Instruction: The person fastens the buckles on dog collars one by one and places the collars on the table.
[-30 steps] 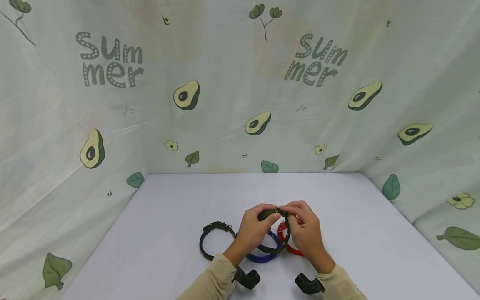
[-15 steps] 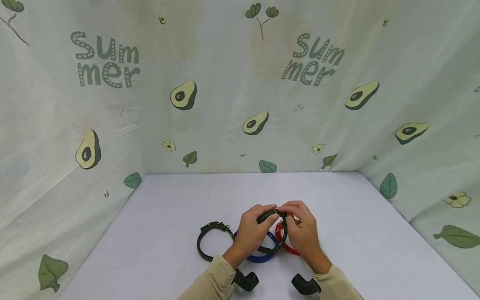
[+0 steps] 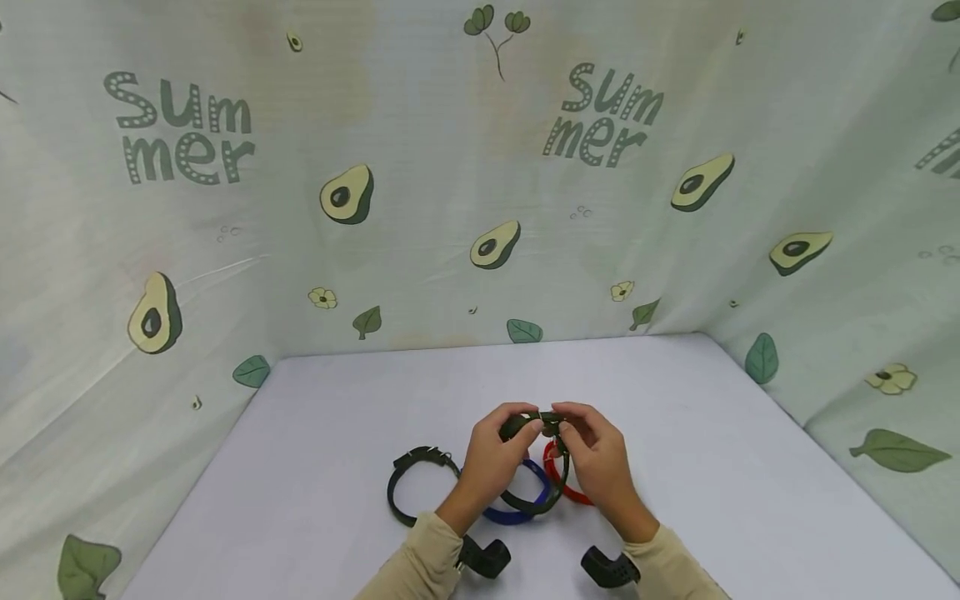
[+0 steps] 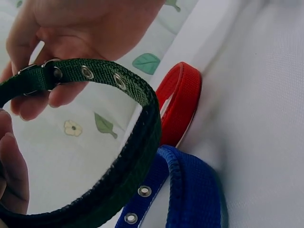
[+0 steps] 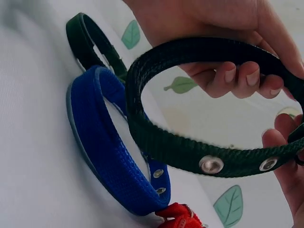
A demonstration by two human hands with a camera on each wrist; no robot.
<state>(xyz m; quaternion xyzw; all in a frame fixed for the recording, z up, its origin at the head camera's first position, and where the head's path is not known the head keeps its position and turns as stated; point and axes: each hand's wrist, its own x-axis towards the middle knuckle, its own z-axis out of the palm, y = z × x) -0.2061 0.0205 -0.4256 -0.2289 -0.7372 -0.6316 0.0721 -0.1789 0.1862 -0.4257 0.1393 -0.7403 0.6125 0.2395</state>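
Observation:
Both hands hold a dark green webbing collar (image 3: 534,502) upright just above the white table (image 3: 337,417). My left hand (image 3: 514,422) pinches its top strap from the left. My right hand (image 3: 566,422) pinches the end by the metal buckle (image 4: 35,70). In the wrist views the collar (image 5: 190,149) forms a closed loop with metal eyelets (image 4: 119,81). Under the loop lie a blue collar (image 3: 508,517) and a red collar (image 3: 557,482), which touch each other. The blue collar (image 5: 102,147) and the red collar (image 4: 180,102) rest flat on the table.
A second dark green collar (image 3: 405,483) lies on the table left of my left hand. Avocado-print cloth (image 3: 480,208) walls the table at the back and on both sides. Black wrist mounts (image 3: 483,557) sit under both sleeves near the front edge.
Both hands keep their grip on the green collar and have barely moved. The head view has turned slightly, so everything sits a little further left in the picture.

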